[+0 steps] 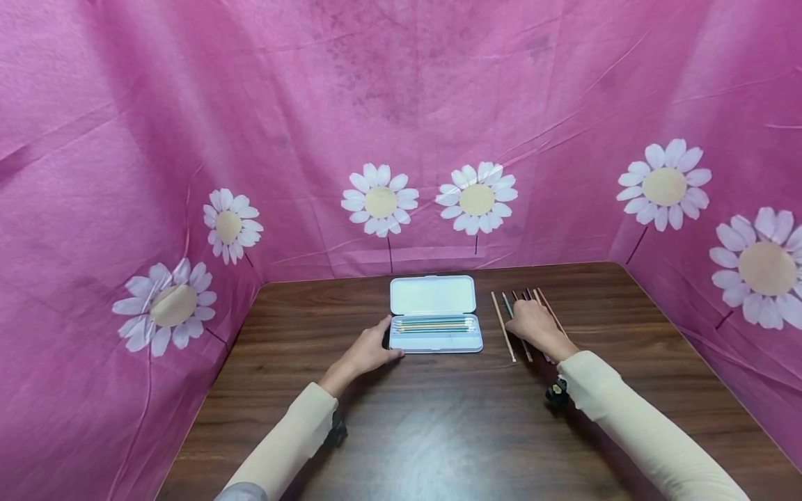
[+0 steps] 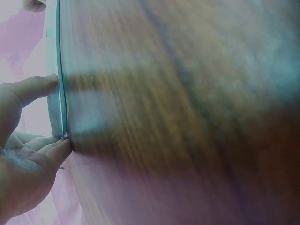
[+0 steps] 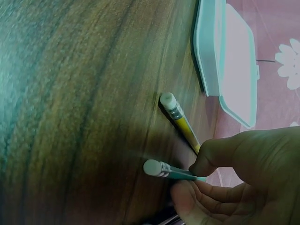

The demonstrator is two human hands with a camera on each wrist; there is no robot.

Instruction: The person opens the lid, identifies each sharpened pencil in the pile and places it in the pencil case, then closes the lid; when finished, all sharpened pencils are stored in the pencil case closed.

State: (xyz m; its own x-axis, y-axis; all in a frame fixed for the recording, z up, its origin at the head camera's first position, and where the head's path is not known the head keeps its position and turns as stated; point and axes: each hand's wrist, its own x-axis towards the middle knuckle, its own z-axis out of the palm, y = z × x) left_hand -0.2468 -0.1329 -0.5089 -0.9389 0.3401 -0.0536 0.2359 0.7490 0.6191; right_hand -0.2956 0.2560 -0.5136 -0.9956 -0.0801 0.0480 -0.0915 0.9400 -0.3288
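Observation:
A white pencil case (image 1: 426, 344) lies on the table with its lid tipped back. Several pencils (image 1: 434, 325) rest side by side in its rear compartment. My left hand (image 1: 370, 349) holds the case at its left front corner, thumb (image 2: 40, 86) on the front edge and fingers round the side. To the right of the case, my right hand (image 1: 535, 322) pinches a green pencil (image 3: 176, 174) between thumb and fingers, near its white eraser end. Beside it, toward the case, lies a yellow pencil (image 3: 186, 132). More pencils (image 1: 551, 309) lie partly hidden under and beyond that hand.
The dark wooden table (image 1: 401, 424) ends at a pink cloth backdrop (image 1: 301, 139) printed with white daisies, which stands behind and on both sides. The raised case lid (image 1: 432, 295) leans toward the back edge. A dark wrist device (image 1: 556, 392) sits at the right sleeve.

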